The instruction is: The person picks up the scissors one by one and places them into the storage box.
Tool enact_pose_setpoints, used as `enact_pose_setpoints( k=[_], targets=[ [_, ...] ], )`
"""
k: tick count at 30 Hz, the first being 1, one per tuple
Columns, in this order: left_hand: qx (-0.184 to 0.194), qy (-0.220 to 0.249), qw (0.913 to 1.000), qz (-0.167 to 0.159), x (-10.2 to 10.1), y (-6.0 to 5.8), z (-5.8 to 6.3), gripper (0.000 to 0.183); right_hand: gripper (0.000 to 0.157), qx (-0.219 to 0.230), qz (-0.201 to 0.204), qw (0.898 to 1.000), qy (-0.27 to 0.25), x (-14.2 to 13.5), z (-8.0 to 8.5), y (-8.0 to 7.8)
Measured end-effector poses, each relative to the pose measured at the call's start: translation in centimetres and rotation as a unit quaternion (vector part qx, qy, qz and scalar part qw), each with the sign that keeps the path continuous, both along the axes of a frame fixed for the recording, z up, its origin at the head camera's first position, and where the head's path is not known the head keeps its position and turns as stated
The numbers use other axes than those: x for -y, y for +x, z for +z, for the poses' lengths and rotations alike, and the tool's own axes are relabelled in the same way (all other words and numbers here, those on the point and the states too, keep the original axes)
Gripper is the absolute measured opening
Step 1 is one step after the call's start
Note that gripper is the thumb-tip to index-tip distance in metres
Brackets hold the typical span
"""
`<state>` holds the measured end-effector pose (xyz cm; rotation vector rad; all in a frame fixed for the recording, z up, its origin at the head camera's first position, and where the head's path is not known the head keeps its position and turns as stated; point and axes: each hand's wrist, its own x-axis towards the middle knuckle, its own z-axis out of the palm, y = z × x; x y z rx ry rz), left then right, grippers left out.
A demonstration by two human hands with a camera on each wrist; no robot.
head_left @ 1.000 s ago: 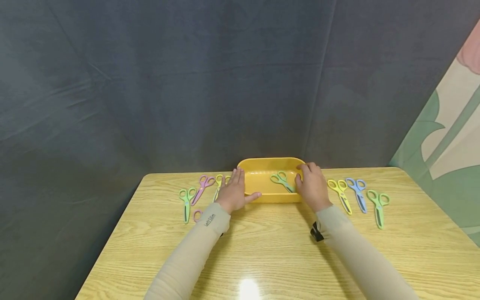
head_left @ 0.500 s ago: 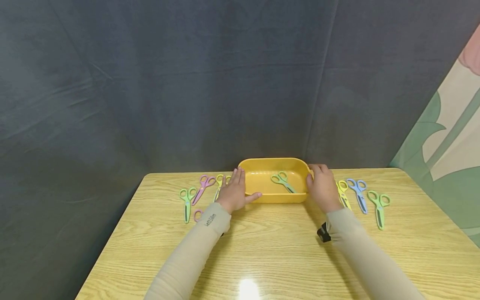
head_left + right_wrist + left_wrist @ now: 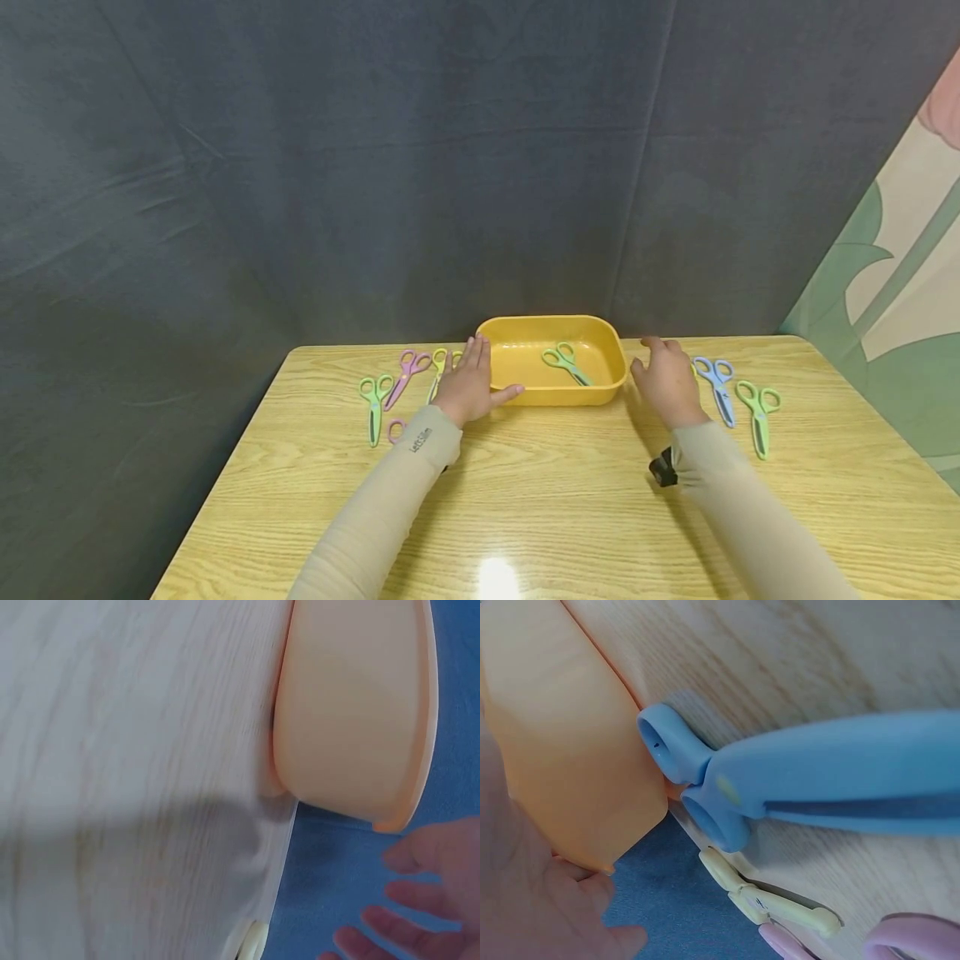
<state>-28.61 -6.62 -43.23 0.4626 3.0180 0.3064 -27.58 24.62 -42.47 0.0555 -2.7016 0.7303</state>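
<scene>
Steadying the bin (image 3: 558, 397) calls for light, even contact: the left hand (image 3: 470, 385) touches its left end, fingers straight; the right hand (image 3: 667, 379), loose-fingered, holds nothing beside the other end. Green scissors (image 3: 572, 367) lie inside. A blue pair (image 3: 795, 761) by the left end could snag.

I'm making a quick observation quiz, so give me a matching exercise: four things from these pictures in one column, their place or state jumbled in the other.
1. left hand
2. right hand
3. yellow tray
4. dark cloth

A. contains green scissors
B. hangs behind the table
C. touches the tray
D. is apart from the tray

Pairs: 1-C, 2-D, 3-A, 4-B
</scene>
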Motion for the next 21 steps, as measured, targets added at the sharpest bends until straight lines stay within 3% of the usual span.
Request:
enact_pose_setpoints(
  k=[8, 21],
  targets=[
    [-0.002, 0.003, 1.0000, -0.003, 0.1, 0.0, 0.1, 0.109, 0.046, 0.086, -0.002, 0.996, 0.029, -1.0, 0.1, 0.3],
    [-0.004, 0.001, 1.0000, -0.002, 0.1, -0.1, 0.1, 0.110, 0.044, 0.129, -0.005, 0.990, 0.060, -2.9, -0.3, 0.6]
  ],
)
